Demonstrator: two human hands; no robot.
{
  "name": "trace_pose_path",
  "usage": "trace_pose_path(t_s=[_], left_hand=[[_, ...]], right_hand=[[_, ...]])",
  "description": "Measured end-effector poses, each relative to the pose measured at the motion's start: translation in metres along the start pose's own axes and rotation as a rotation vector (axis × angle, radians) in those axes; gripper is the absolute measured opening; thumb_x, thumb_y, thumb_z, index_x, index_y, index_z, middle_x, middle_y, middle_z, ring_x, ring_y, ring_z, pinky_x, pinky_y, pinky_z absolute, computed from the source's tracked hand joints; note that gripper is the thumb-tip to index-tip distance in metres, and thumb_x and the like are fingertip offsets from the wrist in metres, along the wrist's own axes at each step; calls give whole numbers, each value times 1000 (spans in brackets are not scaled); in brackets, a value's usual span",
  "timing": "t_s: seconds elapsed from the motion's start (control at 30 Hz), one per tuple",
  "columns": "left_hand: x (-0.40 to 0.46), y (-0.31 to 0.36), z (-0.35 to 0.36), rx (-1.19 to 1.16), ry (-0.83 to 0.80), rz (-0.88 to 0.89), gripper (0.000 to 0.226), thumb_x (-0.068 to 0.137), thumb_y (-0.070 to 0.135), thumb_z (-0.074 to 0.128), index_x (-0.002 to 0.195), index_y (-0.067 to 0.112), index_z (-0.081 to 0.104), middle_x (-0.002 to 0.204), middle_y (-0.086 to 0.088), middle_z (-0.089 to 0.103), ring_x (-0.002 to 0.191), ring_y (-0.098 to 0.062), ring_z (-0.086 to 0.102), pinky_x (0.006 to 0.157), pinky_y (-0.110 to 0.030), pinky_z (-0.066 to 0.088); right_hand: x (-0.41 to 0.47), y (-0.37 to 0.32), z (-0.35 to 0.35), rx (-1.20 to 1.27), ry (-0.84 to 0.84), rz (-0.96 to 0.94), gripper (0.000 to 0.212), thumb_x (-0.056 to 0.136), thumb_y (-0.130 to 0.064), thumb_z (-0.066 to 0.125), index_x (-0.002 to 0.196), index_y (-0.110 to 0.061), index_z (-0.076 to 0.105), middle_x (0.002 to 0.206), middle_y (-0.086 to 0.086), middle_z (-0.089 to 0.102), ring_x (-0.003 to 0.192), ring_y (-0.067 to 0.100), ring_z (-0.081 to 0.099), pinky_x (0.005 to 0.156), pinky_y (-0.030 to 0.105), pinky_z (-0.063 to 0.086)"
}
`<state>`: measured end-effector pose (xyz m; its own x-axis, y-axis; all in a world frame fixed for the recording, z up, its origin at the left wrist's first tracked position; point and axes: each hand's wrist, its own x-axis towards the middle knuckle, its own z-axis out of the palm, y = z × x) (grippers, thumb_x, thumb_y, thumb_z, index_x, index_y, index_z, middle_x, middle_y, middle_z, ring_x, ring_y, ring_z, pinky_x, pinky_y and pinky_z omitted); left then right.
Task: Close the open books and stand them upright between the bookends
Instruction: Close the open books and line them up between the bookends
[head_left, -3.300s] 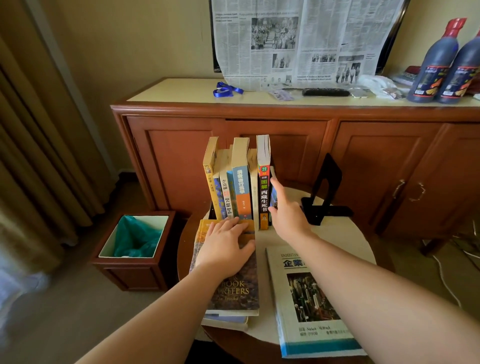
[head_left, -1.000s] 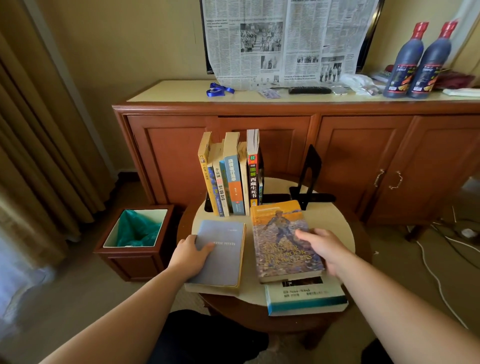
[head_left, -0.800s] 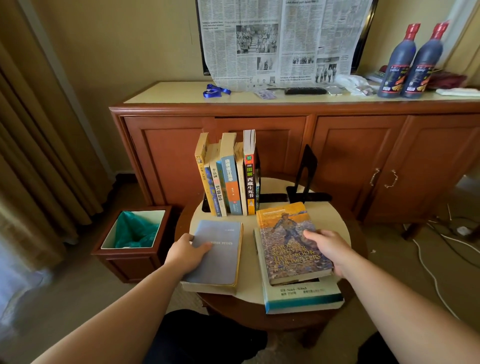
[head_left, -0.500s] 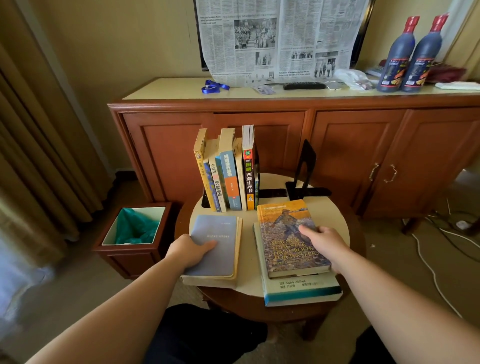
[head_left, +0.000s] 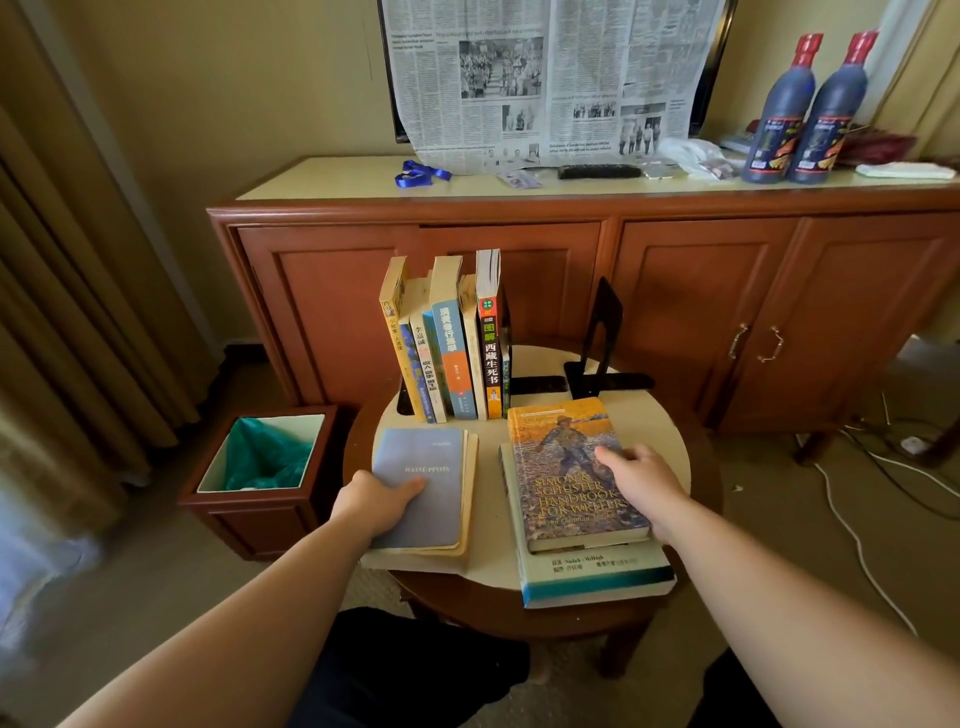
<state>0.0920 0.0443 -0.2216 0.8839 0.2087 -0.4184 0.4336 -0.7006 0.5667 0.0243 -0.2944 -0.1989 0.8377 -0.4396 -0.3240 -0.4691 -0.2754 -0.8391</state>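
Several books (head_left: 457, 343) stand upright at the back of the round table (head_left: 662, 421), against a mostly hidden left bookend (head_left: 404, 404). The black right bookend (head_left: 602, 332) stands apart from them, with a gap between. A closed grey-blue book (head_left: 431, 483) lies flat at the front left. My left hand (head_left: 374, 506) grips its near edge, thumb on the cover. At the right, the closed writers' handbook (head_left: 563, 467) lies on a larger white and teal book (head_left: 597, 577). My right hand (head_left: 641, 480) holds the handbook's right edge.
A wooden cabinet (head_left: 675, 291) stands right behind the table, with two dark bottles (head_left: 805, 109) and a newspaper on top. A wooden bin with a green liner (head_left: 265, 457) sits on the floor at left. Cables (head_left: 852, 519) run over the carpet at right.
The handbook went from the left stack onto the large book at the right, uncovering the grey-blue book. My right hand left the upright row. Over the last second both hands stay on their books.
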Motion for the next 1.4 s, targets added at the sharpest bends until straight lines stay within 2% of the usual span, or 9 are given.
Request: trace_pose_path(t_s=[0.27, 0.47, 0.63, 0.83, 0.93, 1.07, 1.2, 1.33, 1.4], left_hand=[[-8, 9, 4, 58, 25, -38, 108, 79, 80, 68, 156, 15, 31, 141, -13, 51, 118, -32, 61, 95, -43, 57], [-13, 15, 7, 113, 24, -77, 106, 78, 81, 65, 152, 11, 34, 139, -15, 50, 119, -33, 59, 101, -44, 55], [-18, 19, 8, 122, 2, 17, 101, 71, 82, 70, 141, 12, 48, 116, -6, 62, 96, -24, 66, 80, -37, 59], [-34, 33, 8, 187, 0, 106, 76, 83, 74, 70, 125, 12, 55, 88, 2, 56, 72, -12, 55, 53, -24, 40], [-30, 31, 4, 92, -54, 30, 78, 77, 71, 79, 121, 13, 53, 96, -2, 60, 81, -15, 62, 61, -26, 50], [-28, 33, 7, -274, -211, -73, 73, 65, 48, 98, 111, 12, 55, 110, -10, 68, 100, -28, 70, 92, -47, 61], [-32, 37, 4, -532, -315, -151, 52, 84, 31, 87, 120, 7, 59, 110, -18, 73, 97, -36, 74, 91, -53, 62], [-35, 42, -5, -549, -280, -83, 53, 82, 30, 89, 119, 4, 61, 106, -19, 76, 93, -37, 76, 83, -53, 64], [-40, 48, -12, -565, -249, -38, 54, 79, 28, 92, 116, 2, 63, 104, -19, 77, 90, -38, 77, 80, -53, 64]], right_hand=[[-6, 4, 6, -135, 103, -116, 27, 99, -52, 61, 97, -25, 59, 92, -2, 67, 83, 19, 65, 73, 36, 56], [-5, 4, 6, -101, 80, -109, 34, 95, -53, 67, 106, -21, 63, 93, -4, 68, 80, 14, 63, 62, 28, 47], [-6, 6, 9, -120, 120, -132, 31, 92, -52, 72, 96, -23, 60, 88, -9, 65, 76, 9, 61, 60, 27, 45], [-2, 10, 10, -167, 154, -151, 36, 92, -57, 69, 98, -21, 67, 88, -3, 71, 77, 16, 67, 58, 26, 44], [-2, 10, 11, -175, 157, -147, 36, 92, -56, 69, 98, -21, 65, 90, -2, 70, 78, 16, 66, 58, 27, 44], [-1, 8, 13, -227, 152, -146, 39, 93, -56, 69, 100, -18, 62, 96, -2, 68, 82, 14, 63, 59, 27, 44], [4, 11, 9, -430, 191, -167, 56, 88, -72, 62, 110, -20, 64, 100, -4, 68, 85, 16, 64, 57, 28, 45], [-1, 3, -1, -449, 225, -194, 50, 84, -66, 72, 95, -18, 70, 92, -4, 68, 76, 12, 63, 63, 33, 56], [-5, -5, -1, -477, 270, -200, 56, 83, -67, 73, 112, -19, 66, 105, -4, 55, 88, 18, 61, 64, 31, 51]])
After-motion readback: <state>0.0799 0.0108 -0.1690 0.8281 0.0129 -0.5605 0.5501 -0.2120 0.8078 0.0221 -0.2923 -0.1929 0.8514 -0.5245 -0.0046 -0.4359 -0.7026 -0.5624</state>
